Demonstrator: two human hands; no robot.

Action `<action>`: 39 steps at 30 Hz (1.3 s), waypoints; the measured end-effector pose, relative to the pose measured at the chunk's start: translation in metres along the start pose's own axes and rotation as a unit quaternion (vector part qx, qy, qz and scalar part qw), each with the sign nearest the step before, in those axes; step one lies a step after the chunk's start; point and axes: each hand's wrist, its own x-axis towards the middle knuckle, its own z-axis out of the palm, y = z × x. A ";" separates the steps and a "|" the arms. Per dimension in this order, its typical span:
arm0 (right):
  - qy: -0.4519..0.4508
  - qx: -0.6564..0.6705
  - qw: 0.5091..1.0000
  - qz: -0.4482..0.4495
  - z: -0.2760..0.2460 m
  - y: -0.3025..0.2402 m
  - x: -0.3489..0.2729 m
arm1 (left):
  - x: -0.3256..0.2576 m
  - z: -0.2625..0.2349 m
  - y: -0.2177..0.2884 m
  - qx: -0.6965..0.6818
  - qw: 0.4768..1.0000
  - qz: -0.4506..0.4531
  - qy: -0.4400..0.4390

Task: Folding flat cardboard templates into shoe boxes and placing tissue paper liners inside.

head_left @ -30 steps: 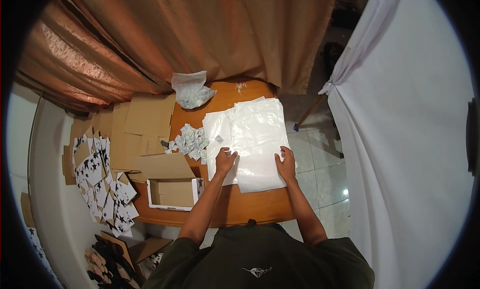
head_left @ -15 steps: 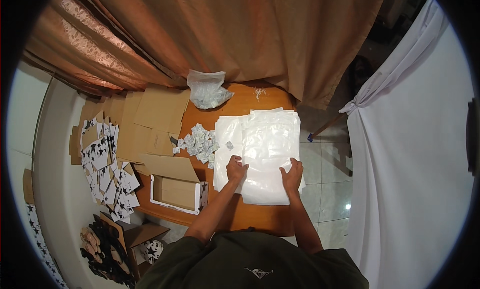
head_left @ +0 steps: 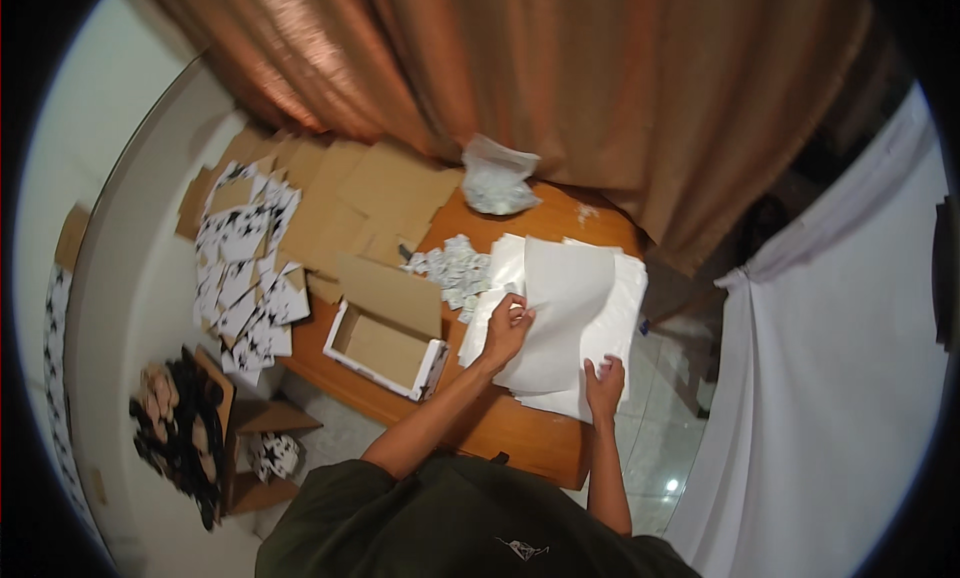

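Matte white sheet (head_left: 568,293) on a stack of glossy white sheets (head_left: 628,290), wooden table (head_left: 515,443); clock directions are read from the sheet's middle, 12 pointing away from the person. Left hand (head_left: 509,330), at 8 o'clock, lies at the sheet's left edge, fingers curled and thumb close to the forefinger; blur hides whether they pinch it. Right hand (head_left: 604,381), at 5 o'clock, has its thumb apart from the fingers, near the lower right edge; contact cannot be told. Small white sachets (head_left: 458,268) lie between 9 and 10 o'clock, an open carton (head_left: 383,350) between 8 and 9, and a translucent plastic bag (head_left: 498,186) at 11. Judged by appearance, the sheet is light, thin and limp, easily creased, and likely to slide on the glossy layers. Best hold: light pinches at opposite side edges, keeping the span level.
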 end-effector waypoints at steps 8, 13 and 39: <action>-0.389 0.350 0.773 0.359 0.022 -0.091 -0.129 | -0.117 -0.130 0.068 -0.380 0.921 -0.063 -0.053; -0.371 0.599 0.701 0.113 0.098 -0.123 -0.213 | -0.169 -0.231 0.051 -0.415 0.902 -0.070 -0.097; -0.077 0.193 0.976 0.061 0.605 -0.385 -0.386 | -0.040 -0.948 -0.104 -0.129 0.985 -0.104 -0.044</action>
